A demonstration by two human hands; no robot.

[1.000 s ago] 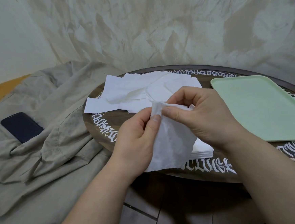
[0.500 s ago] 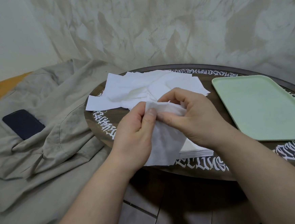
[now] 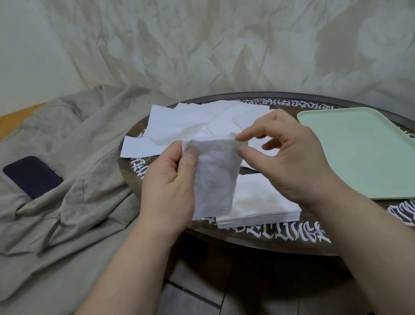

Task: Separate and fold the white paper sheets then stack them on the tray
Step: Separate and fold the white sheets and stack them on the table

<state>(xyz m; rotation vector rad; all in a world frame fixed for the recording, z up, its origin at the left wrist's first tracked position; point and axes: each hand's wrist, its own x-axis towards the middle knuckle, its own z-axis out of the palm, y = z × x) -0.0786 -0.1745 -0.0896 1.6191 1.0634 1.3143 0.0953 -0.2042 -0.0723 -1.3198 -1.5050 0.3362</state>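
Observation:
My left hand (image 3: 169, 185) holds a thin white paper sheet (image 3: 215, 179) upright over the table's front left edge, thumb pressed on its top left corner. My right hand (image 3: 291, 160) has its index finger and thumb at the sheet's top right corner, pinching its edge. Behind the hands, a loose pile of white sheets (image 3: 186, 124) lies spread on the table. A neat stack of white sheets (image 3: 260, 205) lies at the front edge, under my right wrist. The pale green tray (image 3: 364, 150) sits to the right, with nothing on it.
The round dark table (image 3: 282, 236) has white lettering along its rim. To its left, a beige cloth (image 3: 68, 205) lies rumpled with a dark phone (image 3: 33, 176) on it. A draped fabric backdrop stands close behind. Tiled floor shows below the table.
The sheet has been drawn out flatter between my hands. My left thumb now pins its top left corner and my right fingers have moved to the top right corner.

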